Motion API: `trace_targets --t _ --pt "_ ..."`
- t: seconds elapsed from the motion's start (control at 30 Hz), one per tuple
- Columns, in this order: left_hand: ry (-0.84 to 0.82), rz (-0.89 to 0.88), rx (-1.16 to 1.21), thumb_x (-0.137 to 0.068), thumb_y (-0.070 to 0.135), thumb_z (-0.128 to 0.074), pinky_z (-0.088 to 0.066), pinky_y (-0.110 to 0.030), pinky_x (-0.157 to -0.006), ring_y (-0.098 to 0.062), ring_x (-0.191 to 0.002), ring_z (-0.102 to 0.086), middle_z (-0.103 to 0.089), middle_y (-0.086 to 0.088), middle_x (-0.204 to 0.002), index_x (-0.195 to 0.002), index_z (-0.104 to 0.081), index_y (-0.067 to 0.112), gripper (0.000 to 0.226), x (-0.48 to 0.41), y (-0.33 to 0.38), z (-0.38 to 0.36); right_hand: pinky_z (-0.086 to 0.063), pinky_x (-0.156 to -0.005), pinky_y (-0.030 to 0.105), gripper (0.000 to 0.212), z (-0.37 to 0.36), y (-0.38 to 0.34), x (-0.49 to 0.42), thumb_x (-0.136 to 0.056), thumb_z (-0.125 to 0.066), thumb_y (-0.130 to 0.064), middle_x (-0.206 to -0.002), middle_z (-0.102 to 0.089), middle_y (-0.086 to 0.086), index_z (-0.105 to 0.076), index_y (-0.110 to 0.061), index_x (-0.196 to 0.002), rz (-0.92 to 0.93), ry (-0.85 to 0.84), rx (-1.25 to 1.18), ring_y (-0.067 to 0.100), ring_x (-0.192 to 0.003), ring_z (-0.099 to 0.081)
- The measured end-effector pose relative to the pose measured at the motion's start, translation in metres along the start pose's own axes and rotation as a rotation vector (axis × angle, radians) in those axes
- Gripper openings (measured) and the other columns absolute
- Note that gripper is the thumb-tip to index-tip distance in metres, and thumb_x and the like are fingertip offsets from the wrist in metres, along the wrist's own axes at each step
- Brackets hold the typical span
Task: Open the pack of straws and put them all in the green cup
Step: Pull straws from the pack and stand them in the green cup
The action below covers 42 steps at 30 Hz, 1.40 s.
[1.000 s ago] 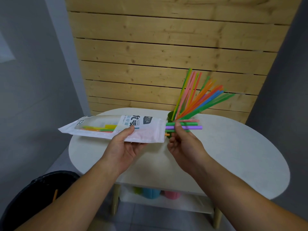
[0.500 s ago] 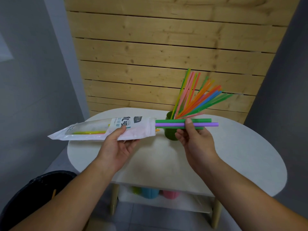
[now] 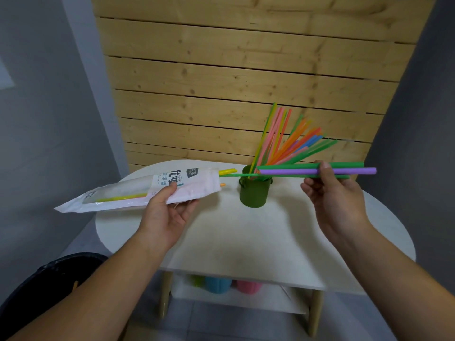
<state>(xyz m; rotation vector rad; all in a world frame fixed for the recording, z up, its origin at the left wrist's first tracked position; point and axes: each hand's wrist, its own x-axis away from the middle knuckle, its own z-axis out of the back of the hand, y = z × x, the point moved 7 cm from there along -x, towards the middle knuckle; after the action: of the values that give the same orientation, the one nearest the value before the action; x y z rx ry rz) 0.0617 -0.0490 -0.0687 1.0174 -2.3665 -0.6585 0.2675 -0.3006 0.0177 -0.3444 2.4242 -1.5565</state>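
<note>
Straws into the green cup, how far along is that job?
Done: the pack is open and many straws stand in the green cup. In hand: the right hand pinches a purple straw and green straws, almost clear of the pack the left hand holds. Left: cup those, then the yellow straw and orange straw poking from the pack.

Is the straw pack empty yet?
Not empty. A yellow straw and an orange tip stick out of the pack at its open end.
</note>
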Motion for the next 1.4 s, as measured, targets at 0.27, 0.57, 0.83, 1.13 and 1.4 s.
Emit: trace_targets --t 0.27,0.57,0.83,1.13,1.4 --pt "-0.009 -0.002 -0.025 -0.097 0.01 -0.063 -0.066 -0.039 -0.066 -0.025 -0.096 -0.079 -0.082 -0.008 -0.105 -0.126 -0.063 0.014 0.029 0.0 -0.005 -0.003 -0.058 -0.075 0.026 0.03 0.016 -0.016 -0.005 -0.098 -0.061 -0.03 -0.085 -0.062 0.004 -0.064 -0.005 -0.116 0.131 0.093 0.107 0.007 -0.066 -0.065" --pt "-0.039 0.011 -0.056 -0.097 0.01 -0.063 -0.065 -0.038 -0.066 -0.028 -0.104 -0.077 -0.078 -0.011 -0.12 -0.134 -0.061 0.013 0.037 0.007 -0.009 -0.008 -0.059 -0.064 0.026 0.006 -0.005 -0.032 -0.004 -0.098 -0.059 -0.036 -0.079 -0.07 -0.005 -0.059 -0.033 -0.092 0.38 0.082 0.464 0.005 -0.065 -0.069" --pt "-0.027 0.015 -0.059 -0.097 0.01 -0.064 -0.065 -0.037 -0.066 -0.027 -0.106 -0.076 -0.077 -0.011 -0.123 -0.134 -0.061 0.014 0.037 0.006 -0.007 -0.006 -0.055 -0.06 0.018 0.015 -0.026 -0.055 0.0 -0.097 -0.059 -0.038 -0.075 -0.065 -0.009 -0.058 -0.034 -0.082 0.554 0.042 0.555 0.008 -0.07 -0.066" --pt "-0.022 0.025 -0.052 -0.096 0.01 -0.065 -0.065 -0.039 -0.066 -0.029 -0.106 -0.076 -0.078 -0.011 -0.121 -0.132 -0.061 0.016 0.036 0.007 -0.009 -0.006 -0.06 -0.067 0.041 0.015 -0.027 -0.052 0.0 -0.097 -0.057 -0.039 -0.082 -0.067 0.004 -0.056 -0.034 -0.083 0.554 0.007 0.64 0.029 -0.077 -0.068" --pt "-0.031 0.022 -0.067 -0.097 0.01 -0.064 -0.067 -0.04 -0.07 -0.027 -0.103 -0.077 -0.079 -0.01 -0.118 -0.126 -0.063 0.017 0.03 0.009 -0.01 -0.006 -0.058 -0.074 0.054 0.015 -0.039 -0.021 -0.01 -0.096 -0.059 -0.039 -0.086 -0.069 0.01 -0.062 -0.026 -0.091 0.444 -0.068 0.697 0.031 -0.082 -0.067"
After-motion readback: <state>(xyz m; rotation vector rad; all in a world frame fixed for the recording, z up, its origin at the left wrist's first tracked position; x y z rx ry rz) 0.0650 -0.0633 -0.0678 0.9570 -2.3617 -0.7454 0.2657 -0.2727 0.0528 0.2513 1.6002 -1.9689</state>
